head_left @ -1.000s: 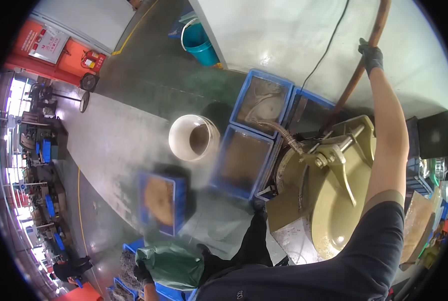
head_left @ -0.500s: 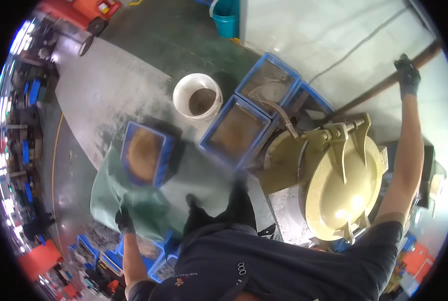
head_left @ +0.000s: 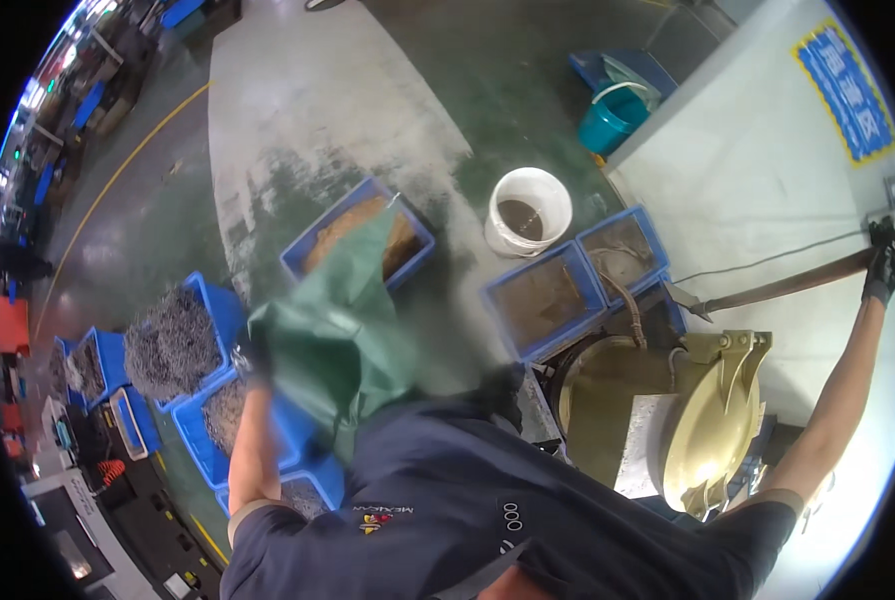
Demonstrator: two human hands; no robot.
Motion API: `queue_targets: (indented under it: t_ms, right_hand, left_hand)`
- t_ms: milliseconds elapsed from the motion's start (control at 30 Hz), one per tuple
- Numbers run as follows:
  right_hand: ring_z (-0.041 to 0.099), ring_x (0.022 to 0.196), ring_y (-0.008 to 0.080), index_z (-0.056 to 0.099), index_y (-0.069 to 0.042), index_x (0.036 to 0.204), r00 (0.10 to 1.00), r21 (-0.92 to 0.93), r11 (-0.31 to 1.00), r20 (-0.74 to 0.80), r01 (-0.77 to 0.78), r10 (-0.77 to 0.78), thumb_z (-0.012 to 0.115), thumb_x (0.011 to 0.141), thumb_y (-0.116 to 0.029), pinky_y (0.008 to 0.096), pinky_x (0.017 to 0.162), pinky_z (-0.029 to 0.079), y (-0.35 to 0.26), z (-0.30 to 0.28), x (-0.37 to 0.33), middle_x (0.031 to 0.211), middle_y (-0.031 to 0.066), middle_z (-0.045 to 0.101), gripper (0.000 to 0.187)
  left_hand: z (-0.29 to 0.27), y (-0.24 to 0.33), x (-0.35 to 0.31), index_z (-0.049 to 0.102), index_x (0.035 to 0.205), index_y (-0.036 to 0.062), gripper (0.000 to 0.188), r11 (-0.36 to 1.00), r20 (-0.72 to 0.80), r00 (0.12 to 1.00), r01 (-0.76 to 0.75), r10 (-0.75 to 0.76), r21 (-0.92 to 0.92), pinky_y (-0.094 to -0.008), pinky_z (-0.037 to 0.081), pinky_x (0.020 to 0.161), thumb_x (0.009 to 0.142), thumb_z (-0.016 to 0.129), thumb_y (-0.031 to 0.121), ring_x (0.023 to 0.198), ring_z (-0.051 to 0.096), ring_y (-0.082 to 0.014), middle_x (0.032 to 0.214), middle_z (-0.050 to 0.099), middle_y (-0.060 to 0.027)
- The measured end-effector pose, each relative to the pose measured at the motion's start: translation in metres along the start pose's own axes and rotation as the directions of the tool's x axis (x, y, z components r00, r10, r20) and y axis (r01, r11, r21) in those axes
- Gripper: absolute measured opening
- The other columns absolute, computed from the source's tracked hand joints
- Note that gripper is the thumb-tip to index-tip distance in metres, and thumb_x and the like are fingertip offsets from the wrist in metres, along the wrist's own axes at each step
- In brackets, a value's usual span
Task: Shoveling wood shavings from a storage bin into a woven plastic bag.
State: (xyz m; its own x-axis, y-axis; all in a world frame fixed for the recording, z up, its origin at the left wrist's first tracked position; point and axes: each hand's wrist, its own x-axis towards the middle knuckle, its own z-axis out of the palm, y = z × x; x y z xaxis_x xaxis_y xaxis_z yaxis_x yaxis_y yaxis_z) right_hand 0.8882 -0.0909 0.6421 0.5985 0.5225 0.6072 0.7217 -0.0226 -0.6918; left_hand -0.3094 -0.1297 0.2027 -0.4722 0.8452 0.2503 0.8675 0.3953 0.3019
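My left hand (head_left: pixel 252 352), in a dark glove, is closed on the edge of a green sheet (head_left: pixel 342 330). The sheet hangs in folds beside my body, its far corner overlapping a blue bin (head_left: pixel 419 250) of brown granular material. My right hand (head_left: pixel 881 262), also gloved, is stretched far out to the right and closed around the upper end of a long brown handle (head_left: pixel 787 287). The handle slants down to a pointed metal-looking end beside a machine, whose domed cream lid (head_left: pixel 722 435) stands tilted.
Beyond the machine stand two blue bins (head_left: pixel 547 300) of murky contents and a white bucket (head_left: pixel 529 205). A teal bucket (head_left: pixel 615 118) is farther off by the white wall (head_left: pixel 757 140). At my left are several blue bins, one heaped with grey pieces (head_left: pixel 175 345).
The view has turned left. My left hand has lifted the green sheet, which now covers part of the granule bin. My right hand is nearer the end of the brown handle.
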Motion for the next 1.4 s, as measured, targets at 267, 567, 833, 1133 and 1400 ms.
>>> queue_targets:
  t_ms: [267, 567, 833, 1133, 1400]
  right_hand:
    - [0.062, 0.115, 0.0206, 0.056, -0.002, 0.137, 0.967, -0.059, 0.987, 0.214, 0.152, -0.136, 0.034, 0.103, -0.014, 0.0350, 0.105, 0.047, -0.151, 0.064, -0.086, 0.130, 0.0127, 0.062, 0.042]
    - [0.064, 0.101, 0.0212, 0.060, 0.000, 0.131, 0.963, 0.198, 0.962, 0.232, -0.186, 0.138, 0.042, 0.103, -0.009, 0.0378, 0.096, 0.054, -0.195, 0.229, -0.285, 0.114, 0.0127, 0.064, 0.035]
    - [0.066, 0.096, 0.0225, 0.065, 0.001, 0.123, 0.941, 0.019, 0.989, 0.312, -0.146, 0.133, 0.051, 0.097, 0.001, 0.0370, 0.084, 0.059, -0.232, 0.327, -0.396, 0.120, 0.0138, 0.061, 0.029]
    - [0.061, 0.089, 0.0200, 0.063, 0.002, 0.119, 0.982, -0.084, 0.992, 0.156, -0.095, 0.108, 0.058, 0.091, 0.010, 0.0342, 0.077, 0.055, -0.434, 0.344, -0.557, 0.107, 0.0123, 0.060, 0.030]
    - [0.052, 0.073, 0.0140, 0.059, 0.007, 0.106, 0.892, -0.143, 0.910, -0.304, -0.389, 0.334, 0.045, 0.089, 0.015, 0.0286, 0.070, 0.049, -0.607, 0.418, -0.689, 0.083, 0.0045, 0.050, 0.024]
  left_hand:
    - [-0.054, -0.041, 0.130, 0.073, 0.099, 0.0035, 0.042, 0.989, -0.002, 1.000, 0.020, -0.020, -0.146, -0.0497, 0.049, 0.065, 0.092, 0.064, 0.044, 0.075, 0.067, -0.0388, 0.089, 0.071, -0.0228]
    - [-0.056, -0.025, 0.305, 0.071, 0.095, 0.0019, 0.047, 0.998, -0.039, 0.999, -0.030, 0.027, -0.060, -0.0485, 0.050, 0.074, 0.096, 0.056, 0.046, 0.086, 0.065, -0.0435, 0.092, 0.070, -0.0242]
    - [-0.045, -0.058, 0.447, 0.070, 0.116, 0.0038, 0.056, 0.967, -0.003, 0.968, 0.252, -0.252, 0.028, -0.0487, 0.051, 0.084, 0.092, 0.056, 0.053, 0.098, 0.067, -0.0405, 0.106, 0.071, -0.0215]
    - [0.105, -0.072, 0.617, 0.069, 0.117, 0.0033, 0.059, 0.992, 0.140, 0.990, -0.010, -0.007, 0.124, -0.0477, 0.050, 0.091, 0.093, 0.052, 0.054, 0.104, 0.066, -0.0399, 0.113, 0.070, -0.0206]
    - [0.197, -0.079, 0.709, 0.069, 0.114, 0.0015, 0.060, 0.955, 0.304, 0.906, -0.286, 0.294, -0.071, -0.0522, 0.048, 0.093, 0.092, 0.052, 0.055, 0.110, 0.062, -0.0421, 0.118, 0.066, -0.0260]
